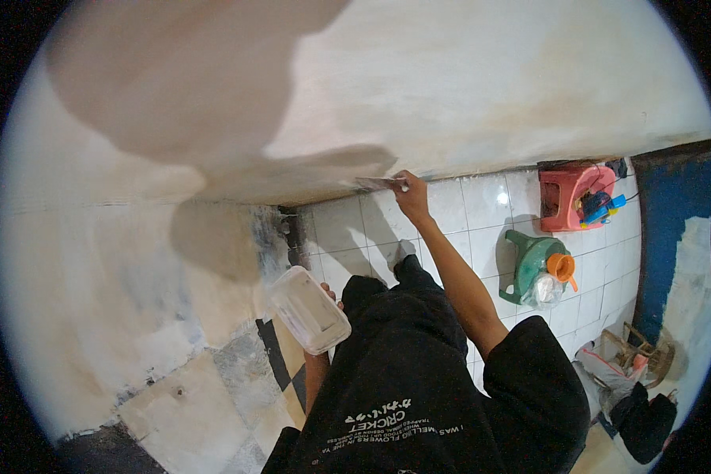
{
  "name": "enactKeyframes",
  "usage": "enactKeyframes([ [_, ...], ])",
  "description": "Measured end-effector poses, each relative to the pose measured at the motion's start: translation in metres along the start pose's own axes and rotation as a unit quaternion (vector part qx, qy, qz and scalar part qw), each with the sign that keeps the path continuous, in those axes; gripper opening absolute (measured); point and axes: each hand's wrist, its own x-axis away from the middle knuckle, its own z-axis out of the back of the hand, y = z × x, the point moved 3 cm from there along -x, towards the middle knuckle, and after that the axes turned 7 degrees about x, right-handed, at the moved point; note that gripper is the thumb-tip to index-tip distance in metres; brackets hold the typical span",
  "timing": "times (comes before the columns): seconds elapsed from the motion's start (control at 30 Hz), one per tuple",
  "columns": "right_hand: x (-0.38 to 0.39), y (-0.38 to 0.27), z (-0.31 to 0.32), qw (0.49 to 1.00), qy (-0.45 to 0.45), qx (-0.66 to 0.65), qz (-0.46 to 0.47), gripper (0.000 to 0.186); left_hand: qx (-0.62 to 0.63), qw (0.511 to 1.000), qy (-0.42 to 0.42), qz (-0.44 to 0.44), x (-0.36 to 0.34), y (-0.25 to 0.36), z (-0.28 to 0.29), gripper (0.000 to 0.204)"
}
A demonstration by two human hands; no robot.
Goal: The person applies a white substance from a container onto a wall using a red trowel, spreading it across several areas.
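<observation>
My right hand (412,197) grips a flat putty knife (378,183), its blade held close to the pale wall (419,95); I cannot tell whether the edge touches. Fingers are closed round the handle, most of which they hide. Lower left, a white rectangular plastic tub (279,291) rests in my left hand (331,293), tilted with its open top in view. A thin layer of whitish paste (312,310) seems to coat its inside. Only a few fingertips of that hand show past the tub's edge.
On the white tiled floor (441,207) stand a pink stool (557,201) with blue items and a green stool (527,257) bearing an orange cup (561,266) and a plastic bag (545,291). A patchy wall (118,276) rises at left. Dark cloth (646,423) lies lower right.
</observation>
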Motion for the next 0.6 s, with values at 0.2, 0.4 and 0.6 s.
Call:
enactKeyframes([
  [0.2, 0.008, -0.036, -0.001, 0.996, -0.047, -0.063, -0.05, 0.017, -0.025, 0.998, 0.052, 0.001, -0.016, 0.0, 0.007, 0.072],
  [0.4, 0.073, -0.033, 0.052, 0.889, -0.094, -0.354, -0.276, 0.015, -0.006, 0.998, -0.009, 0.061, -0.048, -0.033, -0.02, 0.063],
  [0.6, 0.096, -0.061, 0.152, 0.888, -0.026, -0.352, -0.293, 0.015, -0.07, 0.994, -0.018, 0.08, -0.071, -0.067, -0.034, 0.06],
])
